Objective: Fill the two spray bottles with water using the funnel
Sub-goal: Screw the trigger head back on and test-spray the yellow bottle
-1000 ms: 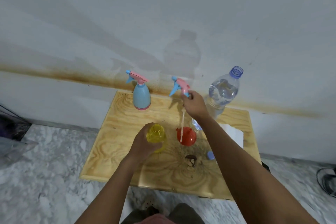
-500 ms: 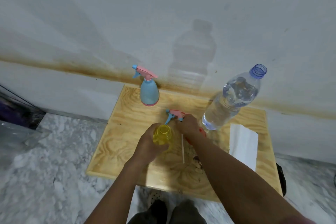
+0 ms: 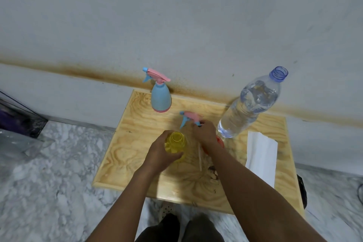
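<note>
Edges first, from the head camera: the wooden table (image 3: 137,143) has a raised lip. Its far edge sits against the stained wall (image 3: 176,15) and its near edge lies just ahead of your legs. Marble floor (image 3: 49,173) spreads out on your left, with a dark bag (image 3: 17,122) by the wall there. The widest stretch of wood shows left of your left hand, and a narrower strip runs under your forearms.

Your left hand (image 3: 159,153) is wrapped round the yellow bottle (image 3: 175,142), fingers and thumb curled about its body. It stands upright near the middle of the table with its neck open. Your right hand (image 3: 205,133) is just beside it on the right, fingers curled on the pink and blue spray head (image 3: 189,117). The nozzle points left, and the white tube (image 3: 200,155) trails toward you between the yellow bottle and your right forearm. You cannot tell whether the head touches the wood.

The red funnel (image 3: 221,142) lies under your right wrist, mostly hidden. The water bottle (image 3: 249,104) stands just right of that hand, cap off and largely full, close to the funnel. The blue bottle (image 3: 161,98) stands upright at the far edge with its sprayer on, apart from both hands. A white tissue (image 3: 262,155) lies along the right side, just beside your right forearm. A dark knot (image 3: 213,172) marks the wood near that arm.
</note>
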The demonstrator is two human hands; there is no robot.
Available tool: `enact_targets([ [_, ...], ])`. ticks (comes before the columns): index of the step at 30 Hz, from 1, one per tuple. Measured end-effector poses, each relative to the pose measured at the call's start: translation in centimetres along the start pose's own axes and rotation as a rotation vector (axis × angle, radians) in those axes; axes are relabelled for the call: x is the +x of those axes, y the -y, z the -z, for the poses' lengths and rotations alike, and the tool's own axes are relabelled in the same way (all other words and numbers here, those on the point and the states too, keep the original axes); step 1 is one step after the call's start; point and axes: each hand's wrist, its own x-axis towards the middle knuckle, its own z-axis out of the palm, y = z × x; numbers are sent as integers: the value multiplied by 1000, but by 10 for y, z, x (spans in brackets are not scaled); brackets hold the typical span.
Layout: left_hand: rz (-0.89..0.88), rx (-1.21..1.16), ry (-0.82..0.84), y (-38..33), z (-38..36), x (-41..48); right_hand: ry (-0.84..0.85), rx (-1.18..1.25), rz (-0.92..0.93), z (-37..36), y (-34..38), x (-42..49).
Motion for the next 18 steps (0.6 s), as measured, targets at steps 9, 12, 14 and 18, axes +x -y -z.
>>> enact_targets([
  [9,38,-74,30,-9,7,3,-248,586,338,64,103,-46],
  [12,32,-132,32,-13,6,4,-218,727,409,73,124,-54],
  [14,19,-131,23,-16,5,5,-189,707,438,72,129,-59],
  [18,23,-117,24,-18,5,6,-97,540,465,56,113,-66],
])
